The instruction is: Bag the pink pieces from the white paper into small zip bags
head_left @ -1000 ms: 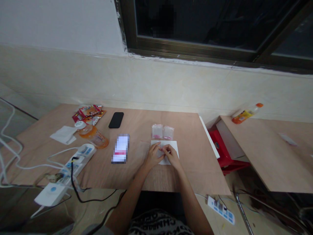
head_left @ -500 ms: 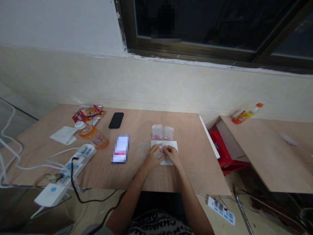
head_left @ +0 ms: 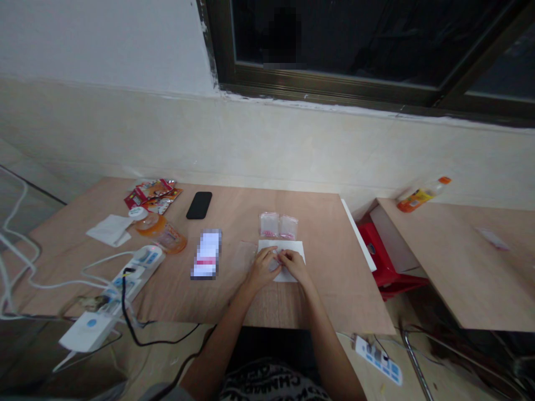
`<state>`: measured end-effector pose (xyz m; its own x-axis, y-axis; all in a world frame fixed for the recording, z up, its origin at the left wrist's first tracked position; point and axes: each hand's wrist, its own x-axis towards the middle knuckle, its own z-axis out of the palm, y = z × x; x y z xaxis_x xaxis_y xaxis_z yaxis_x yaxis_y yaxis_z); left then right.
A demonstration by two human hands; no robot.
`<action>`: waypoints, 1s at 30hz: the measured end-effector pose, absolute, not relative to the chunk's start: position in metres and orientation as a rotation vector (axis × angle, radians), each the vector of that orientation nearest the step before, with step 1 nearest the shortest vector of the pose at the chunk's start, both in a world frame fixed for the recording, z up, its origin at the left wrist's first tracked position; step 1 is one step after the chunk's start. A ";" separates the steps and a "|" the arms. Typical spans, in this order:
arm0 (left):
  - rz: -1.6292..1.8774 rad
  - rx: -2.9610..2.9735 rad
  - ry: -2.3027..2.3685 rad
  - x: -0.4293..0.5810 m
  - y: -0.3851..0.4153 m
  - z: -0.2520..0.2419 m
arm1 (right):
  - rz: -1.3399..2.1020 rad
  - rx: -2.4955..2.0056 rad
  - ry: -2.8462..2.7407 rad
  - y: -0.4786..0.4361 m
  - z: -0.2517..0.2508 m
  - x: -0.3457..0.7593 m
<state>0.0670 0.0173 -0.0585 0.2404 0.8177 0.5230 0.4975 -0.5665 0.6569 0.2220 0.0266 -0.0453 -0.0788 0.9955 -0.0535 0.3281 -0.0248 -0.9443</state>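
Both hands meet over a white sheet of paper [head_left: 295, 245] near the table's front edge. My left hand [head_left: 264, 267] has its fingers curled and drawn together at the left of the sheet. My right hand [head_left: 294, 263] pinches thumb and fingertips close beside them. Something small and clear shows between the hands, too small to identify. Just beyond the paper lie two clear zip bags, the left bag [head_left: 269, 224] and the right bag [head_left: 288, 227], with small pink pieces inside. Another clear plastic bag [head_left: 247, 252] lies flat beside my left hand.
Left of my hands are a lit phone [head_left: 206, 253], a black phone [head_left: 199, 205], an orange drink bottle [head_left: 162, 233], snack packets [head_left: 154, 195], a tissue [head_left: 109, 230] and a power strip [head_left: 129, 281] with cables. A red stool [head_left: 378, 256] stands between the tables.
The hands stay over the paper, with barely any finger movement visible. The whole view has shifted very slightly.
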 end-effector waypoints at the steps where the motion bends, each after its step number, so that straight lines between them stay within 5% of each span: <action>1: 1.251 2.164 1.208 0.067 0.017 -0.058 | 1.124 -1.441 -1.509 0.026 -0.044 0.222; 30: 1.347 2.058 1.302 0.066 0.024 -0.071 | 1.030 -1.285 -1.542 0.021 -0.029 0.223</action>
<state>0.0656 0.0239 -0.0714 0.1226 0.8399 0.5287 0.5003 -0.5124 0.6980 0.2229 0.0206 -0.0294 -0.1035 0.9891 0.1045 0.2821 0.1300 -0.9505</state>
